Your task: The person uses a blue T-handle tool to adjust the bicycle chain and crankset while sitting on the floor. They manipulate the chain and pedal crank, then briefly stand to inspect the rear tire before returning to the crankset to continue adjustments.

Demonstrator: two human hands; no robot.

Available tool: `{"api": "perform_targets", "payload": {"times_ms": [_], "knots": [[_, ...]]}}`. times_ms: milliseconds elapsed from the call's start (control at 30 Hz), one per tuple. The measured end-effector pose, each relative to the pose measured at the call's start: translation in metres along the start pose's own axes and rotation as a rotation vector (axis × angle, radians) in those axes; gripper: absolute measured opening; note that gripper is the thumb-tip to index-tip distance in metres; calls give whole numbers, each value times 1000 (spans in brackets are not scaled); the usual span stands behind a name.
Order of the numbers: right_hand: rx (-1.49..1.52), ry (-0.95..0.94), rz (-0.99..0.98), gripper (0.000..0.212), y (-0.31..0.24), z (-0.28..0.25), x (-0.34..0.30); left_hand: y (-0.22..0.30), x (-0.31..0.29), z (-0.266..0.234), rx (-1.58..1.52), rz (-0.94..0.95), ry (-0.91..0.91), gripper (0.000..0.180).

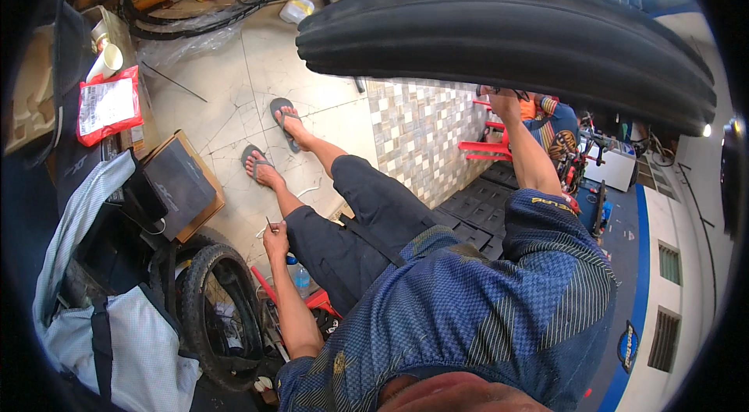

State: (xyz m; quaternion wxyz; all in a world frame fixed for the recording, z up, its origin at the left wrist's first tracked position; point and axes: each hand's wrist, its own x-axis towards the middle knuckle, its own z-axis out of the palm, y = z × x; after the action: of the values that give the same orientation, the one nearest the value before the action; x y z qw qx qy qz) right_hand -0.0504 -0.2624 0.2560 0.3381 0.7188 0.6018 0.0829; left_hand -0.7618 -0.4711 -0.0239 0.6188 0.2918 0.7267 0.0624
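A large black bicycle tyre (499, 33) fills the upper right, very close to the view. Beneath its lower edge my right hand (504, 101) is raised, its fingers curled and partly hidden by the tyre. A small dark part shows beside those fingers, but what they grip is unclear. At my knee, my left hand (275, 241) is closed on a thin dark rod (269, 221), which points upward from the fingers. The rod's exact kind is too small to make out.
On the left are a cardboard box (211, 195), a red and white packet (110, 106) and a knobby tyre (193, 318). Wheels (129, 14) lie at the upper left. A water bottle (300, 278) stands near my left forearm. Someone in orange (528, 108) sits beyond my right arm.
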Motion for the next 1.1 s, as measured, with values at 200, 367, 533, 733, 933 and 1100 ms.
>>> {"api": "perform_targets", "payload": {"times_ms": [200,367,533,733,933,1100], "knots": [[196,22,370,42,-47,-36,-10,-1,-2,-3,24,4,28,35],[250,-61,386,51,-28,-31,-2,7,-7,-1,-26,-47,-12,35],[337,-80,399,51,-40,-36,-3,-10,3,2,23,-16,21,37],[365,-34,402,54,-40,-34,-4,-14,4,4,15,-28,7,39],[367,-44,419,51,-44,-41,-4,0,0,-4,22,-42,8,37],[356,-121,411,55,-49,-55,-3,-2,-1,-4,30,28,53,36]]}}
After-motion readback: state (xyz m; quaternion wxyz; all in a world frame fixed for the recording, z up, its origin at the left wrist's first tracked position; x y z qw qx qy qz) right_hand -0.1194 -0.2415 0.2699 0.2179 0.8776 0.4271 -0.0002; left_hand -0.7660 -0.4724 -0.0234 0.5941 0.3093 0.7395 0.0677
